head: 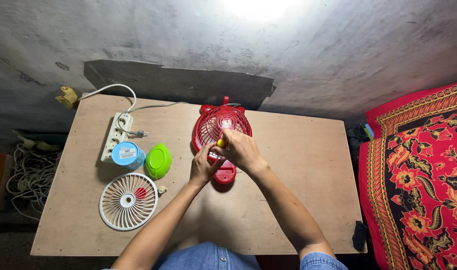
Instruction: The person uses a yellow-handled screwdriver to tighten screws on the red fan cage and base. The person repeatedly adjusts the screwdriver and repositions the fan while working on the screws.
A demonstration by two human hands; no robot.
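A small red fan (pixel 219 125) lies flat on the wooden board (pixel 298 200), its grille facing up. My right hand (pixel 241 150) is closed around a tool with a yellow handle (pixel 221 143), held upright over the fan's lower middle. My left hand (pixel 203 167) grips the fan's lower left edge and base, steadying it. The tool's tip is hidden by my fingers.
Left of the fan lie a green oval part (pixel 158 160), a light blue round can (pixel 128 155), a white fan grille (pixel 128 201) with a red centre, and a white power strip (pixel 116 136) with cable. A red patterned cloth (pixel 418 185) lies at the right. Coiled rope (pixel 31 175) sits far left.
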